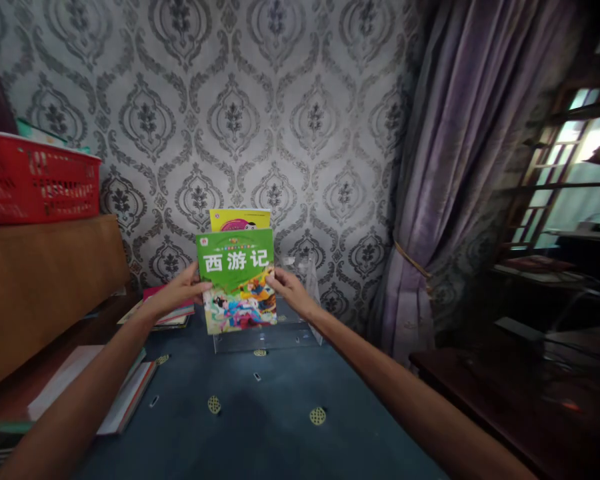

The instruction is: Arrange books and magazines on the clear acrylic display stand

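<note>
A green picture book (238,281) with white characters and colourful figures on its cover is held upright between my hands. My left hand (187,291) grips its left edge, thumb on the front cover. On the right edge, my right hand (291,288) pinches it the same way. Behind it a yellow book (240,217) stands, only its top part showing. Both are in front of a clear acrylic stand (303,337) on the table, which the green book partly hides. Whether the green book touches the stand I cannot tell.
A dark blue patterned cloth covers the table (260,427). Stacked books (173,319) lie behind my left forearm, and more books (130,397) lie nearer on the left. A red basket (40,180) sits on a wooden box (55,287). A purple curtain (430,200) hangs at right.
</note>
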Action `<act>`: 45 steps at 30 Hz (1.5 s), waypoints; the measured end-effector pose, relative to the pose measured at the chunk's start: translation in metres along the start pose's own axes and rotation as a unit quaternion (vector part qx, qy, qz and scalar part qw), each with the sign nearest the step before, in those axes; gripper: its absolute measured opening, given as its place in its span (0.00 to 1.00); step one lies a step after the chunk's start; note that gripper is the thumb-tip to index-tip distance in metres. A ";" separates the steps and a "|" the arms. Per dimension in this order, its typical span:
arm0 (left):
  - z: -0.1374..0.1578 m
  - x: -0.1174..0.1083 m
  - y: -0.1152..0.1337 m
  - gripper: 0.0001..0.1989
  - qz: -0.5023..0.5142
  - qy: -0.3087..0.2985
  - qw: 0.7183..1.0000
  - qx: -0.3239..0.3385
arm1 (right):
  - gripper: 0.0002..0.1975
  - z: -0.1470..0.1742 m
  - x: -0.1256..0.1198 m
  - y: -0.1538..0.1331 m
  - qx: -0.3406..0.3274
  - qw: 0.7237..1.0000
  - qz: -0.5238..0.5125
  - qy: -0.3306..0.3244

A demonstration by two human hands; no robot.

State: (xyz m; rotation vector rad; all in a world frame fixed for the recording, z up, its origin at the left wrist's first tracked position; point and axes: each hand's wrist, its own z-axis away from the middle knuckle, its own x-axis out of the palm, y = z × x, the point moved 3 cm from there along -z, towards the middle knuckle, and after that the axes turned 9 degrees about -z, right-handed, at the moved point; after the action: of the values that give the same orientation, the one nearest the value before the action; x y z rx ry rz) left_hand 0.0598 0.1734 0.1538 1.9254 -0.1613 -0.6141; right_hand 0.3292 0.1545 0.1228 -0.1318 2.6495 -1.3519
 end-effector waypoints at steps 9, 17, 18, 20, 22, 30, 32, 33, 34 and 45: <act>-0.046 -0.026 0.055 0.37 -0.151 0.029 0.982 0.111 | 0.25 -0.057 -0.023 -0.035 -0.035 0.999 -0.004 -0.016; -0.060 -0.030 0.044 0.37 -0.123 0.076 0.982 0.121 | 0.27 -0.070 -0.025 -0.042 -0.044 0.998 0.018 -0.032; -0.062 -0.031 0.043 0.36 -0.121 0.084 0.981 0.124 | 0.27 -0.072 -0.025 -0.044 -0.052 0.998 0.024 -0.032; -0.068 -0.033 0.042 0.36 -0.116 0.099 0.979 0.138 | 0.28 -0.078 -0.026 -0.047 -0.067 0.997 0.035 -0.032; -0.076 -0.037 0.041 0.36 -0.113 0.115 0.974 0.160 | 0.28 -0.086 -0.028 -0.048 -0.078 0.996 0.044 -0.030; -0.104 -0.054 0.042 0.35 -0.161 0.149 0.955 0.200 | 0.20 -0.116 -0.045 -0.047 -0.149 0.973 0.174 -0.005; -0.109 -0.056 0.040 0.35 -0.170 0.150 0.953 0.203 | 0.18 -0.120 -0.049 -0.046 -0.174 0.959 0.222 0.010; -0.112 -0.056 0.040 0.34 -0.171 0.149 0.952 0.206 | 0.18 -0.122 -0.052 -0.045 -0.186 0.952 0.243 0.018; -0.115 -0.057 0.039 0.33 -0.171 0.147 0.951 0.211 | 0.17 -0.123 -0.054 -0.044 -0.194 0.945 0.260 0.028; -0.139 -0.056 0.035 0.31 -0.152 0.155 0.948 0.233 | 0.25 -0.150 -0.064 -0.025 -0.158 0.983 0.089 -0.026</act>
State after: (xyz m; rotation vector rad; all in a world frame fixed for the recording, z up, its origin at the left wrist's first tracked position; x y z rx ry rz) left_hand 0.0854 0.2937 0.2465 2.5082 0.2165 -0.4897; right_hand 0.3643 0.2688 0.2361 0.0316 2.7346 -0.8573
